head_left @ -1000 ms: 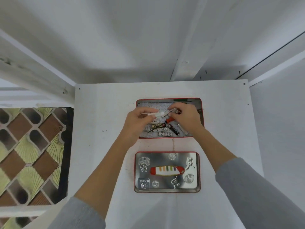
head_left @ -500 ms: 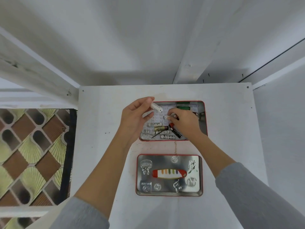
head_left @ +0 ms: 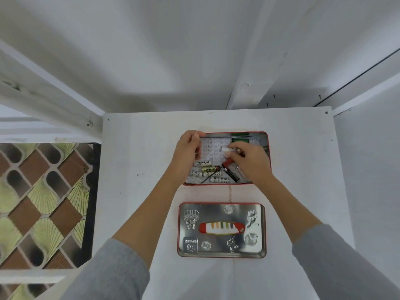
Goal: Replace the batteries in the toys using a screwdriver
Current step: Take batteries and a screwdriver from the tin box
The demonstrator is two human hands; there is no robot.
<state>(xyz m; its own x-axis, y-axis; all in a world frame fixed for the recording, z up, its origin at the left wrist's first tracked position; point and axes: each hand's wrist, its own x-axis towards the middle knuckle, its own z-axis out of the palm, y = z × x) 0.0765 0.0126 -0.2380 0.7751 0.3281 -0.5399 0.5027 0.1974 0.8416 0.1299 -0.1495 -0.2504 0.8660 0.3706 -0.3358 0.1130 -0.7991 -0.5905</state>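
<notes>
Batteries lie loose in the red-rimmed tin, just below my two hands: smooth little cylinders, some white, one gold, one black. My right hand is curled, its fingertips pinched on a small white cylinder; a red screwdriver handle pokes out just under that hand. My left hand is bent over the tin's far left corner, fingers folded in; I cannot tell what they hold, if anything. Printed paper lines the tin between my hands. Nearer me than both hands sits the shiny embossed lid, flat on the matte white table, with a red-and-white oval toy in it.
</notes>
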